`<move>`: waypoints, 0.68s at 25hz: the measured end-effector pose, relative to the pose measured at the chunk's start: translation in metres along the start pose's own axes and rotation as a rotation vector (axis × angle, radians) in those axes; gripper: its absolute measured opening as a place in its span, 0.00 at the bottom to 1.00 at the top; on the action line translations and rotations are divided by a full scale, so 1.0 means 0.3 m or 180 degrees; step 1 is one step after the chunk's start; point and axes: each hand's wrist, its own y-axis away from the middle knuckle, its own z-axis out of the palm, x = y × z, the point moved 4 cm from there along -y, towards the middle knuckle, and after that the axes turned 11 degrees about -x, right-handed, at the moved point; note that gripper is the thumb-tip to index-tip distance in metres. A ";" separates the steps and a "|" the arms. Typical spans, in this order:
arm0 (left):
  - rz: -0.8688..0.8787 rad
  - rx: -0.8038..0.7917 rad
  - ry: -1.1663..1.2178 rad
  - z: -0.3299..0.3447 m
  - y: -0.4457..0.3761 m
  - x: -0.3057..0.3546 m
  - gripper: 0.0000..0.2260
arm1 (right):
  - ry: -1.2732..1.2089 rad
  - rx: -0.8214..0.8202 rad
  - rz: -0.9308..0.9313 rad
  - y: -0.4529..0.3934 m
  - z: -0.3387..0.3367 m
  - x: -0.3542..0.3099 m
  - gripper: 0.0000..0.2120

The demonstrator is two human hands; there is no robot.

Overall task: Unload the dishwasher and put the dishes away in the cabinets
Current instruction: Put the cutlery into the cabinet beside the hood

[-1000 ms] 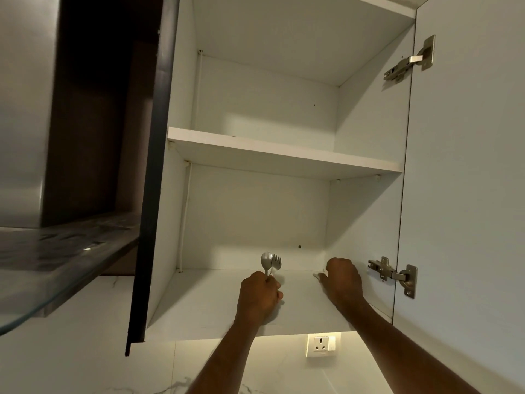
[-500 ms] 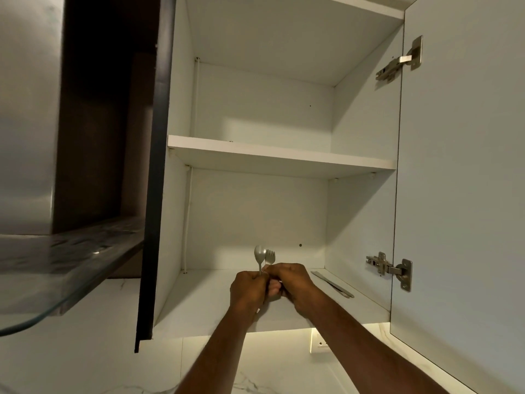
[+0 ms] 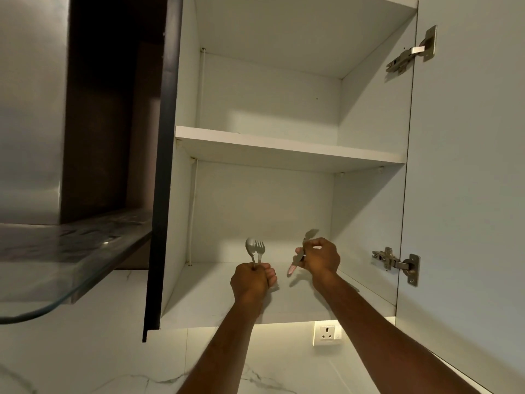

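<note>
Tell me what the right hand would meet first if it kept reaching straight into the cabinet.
Probably the cabinet's back wall: the right hand, gripping a utensil, has nothing visible ahead of it above the bottom shelf. Depth is hard to judge.

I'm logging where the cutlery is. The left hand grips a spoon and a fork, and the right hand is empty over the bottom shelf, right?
Not quite. The left hand does grip a spoon and a fork, but the right hand is not empty: the head view shows it holding a utensil over the bottom shelf.
</note>
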 end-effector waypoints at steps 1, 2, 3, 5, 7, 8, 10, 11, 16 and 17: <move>0.0017 0.0045 -0.0093 0.001 -0.008 -0.005 0.10 | 0.0571 0.0013 -0.0210 -0.022 -0.010 -0.014 0.04; 0.0042 0.0087 -0.0206 -0.001 -0.019 -0.012 0.10 | 0.1245 -0.0042 -0.0414 -0.033 -0.009 -0.029 0.04; 0.0070 0.0092 -0.0314 0.000 -0.026 -0.018 0.09 | 0.2025 -0.0109 -0.0570 -0.043 0.001 -0.030 0.03; 0.0105 0.0050 -0.0480 -0.002 -0.028 -0.020 0.08 | 0.3324 -0.0371 -0.0625 -0.045 0.046 0.004 0.03; 0.0121 0.0026 -0.0553 -0.002 -0.032 -0.023 0.08 | 0.4012 -0.0595 -0.0543 -0.035 0.087 0.056 0.07; 0.0138 0.0018 -0.0582 -0.004 -0.035 -0.022 0.08 | 0.4117 -0.0609 -0.0544 -0.030 0.103 0.074 0.09; 0.0146 -0.0001 -0.0606 -0.003 -0.031 -0.016 0.08 | 0.4063 -0.0581 -0.0502 -0.029 0.111 0.098 0.11; 0.0135 -0.0006 -0.0596 -0.004 -0.035 -0.019 0.08 | 0.4016 -0.0608 -0.0494 -0.030 0.117 0.108 0.11; 0.0100 -0.0074 -0.0503 -0.007 -0.040 -0.023 0.10 | 0.3668 -0.0336 -0.0945 -0.010 0.120 0.060 0.14; 0.0116 -0.0101 -0.0426 -0.007 -0.040 -0.021 0.10 | 0.3318 -0.0294 -0.1196 0.007 0.129 0.035 0.18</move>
